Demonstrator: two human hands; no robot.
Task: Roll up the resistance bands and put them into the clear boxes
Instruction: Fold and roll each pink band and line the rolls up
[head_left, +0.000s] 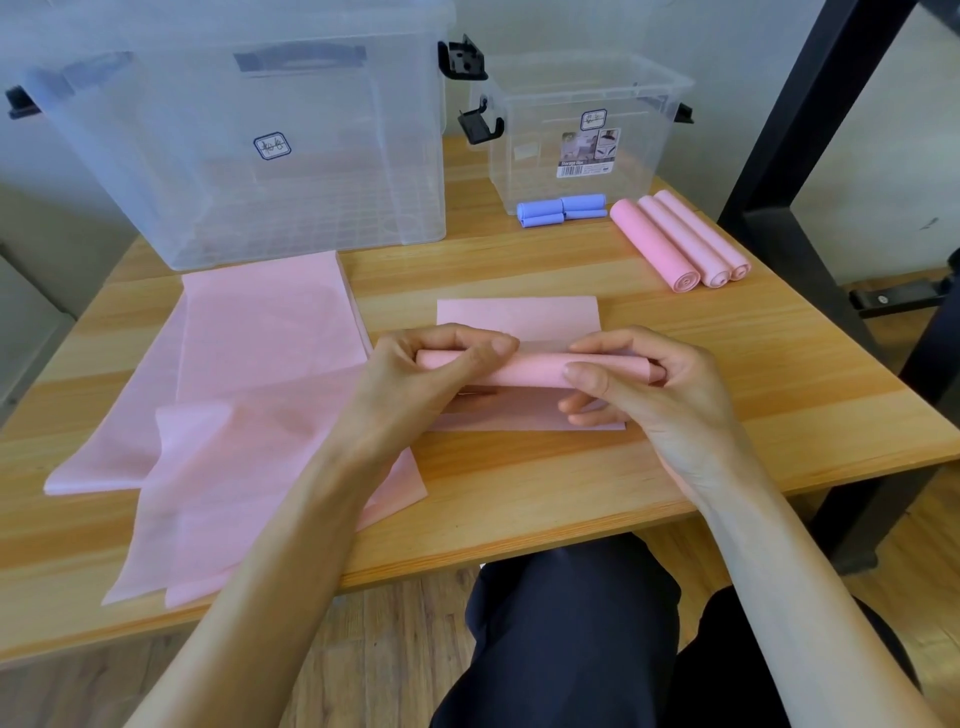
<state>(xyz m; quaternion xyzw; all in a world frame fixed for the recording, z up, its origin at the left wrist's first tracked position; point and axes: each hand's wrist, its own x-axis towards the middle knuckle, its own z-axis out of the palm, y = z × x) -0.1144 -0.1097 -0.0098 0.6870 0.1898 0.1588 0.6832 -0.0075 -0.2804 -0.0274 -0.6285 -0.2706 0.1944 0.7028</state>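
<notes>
A pink resistance band (519, 318) lies flat at the middle of the wooden table (779, 395), its near part wound into a roll (530, 371). My left hand (415, 384) grips the roll's left end and my right hand (639, 384) grips its right end, fingers curled over it. Three finished pink rolls (680, 239) lie side by side at the back right. Blue rolls (561, 210) lie in front of the small clear box (587, 130). A large clear box (249, 140) stands at the back left.
Several loose pink bands (249, 395) are spread over the table's left half, some hanging over the front edge. A black metal frame (795, 130) rises at the right. My dark-trousered legs (571, 634) are under the table's front edge.
</notes>
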